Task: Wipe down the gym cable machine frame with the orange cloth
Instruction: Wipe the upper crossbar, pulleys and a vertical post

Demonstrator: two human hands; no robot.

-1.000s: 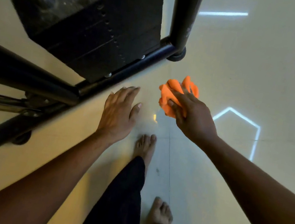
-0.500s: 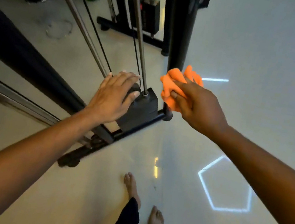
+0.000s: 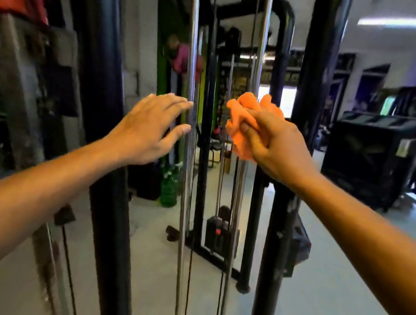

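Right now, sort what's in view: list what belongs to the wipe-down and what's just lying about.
For the job:
orange cloth, bunched in the right hand
black frame post
chrome guide rod, by the open left hand

Lying about:
green bottle on the floor
black box unit

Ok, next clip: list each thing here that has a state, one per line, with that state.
left hand: open, fingers straight, reaching at the left chrome guide rod
right hand: grips the orange cloth
orange cloth: bunched up, held in front of the right chrome guide rod; contact unclear
black frame post: upright, not touched
weight stack: down near the floor
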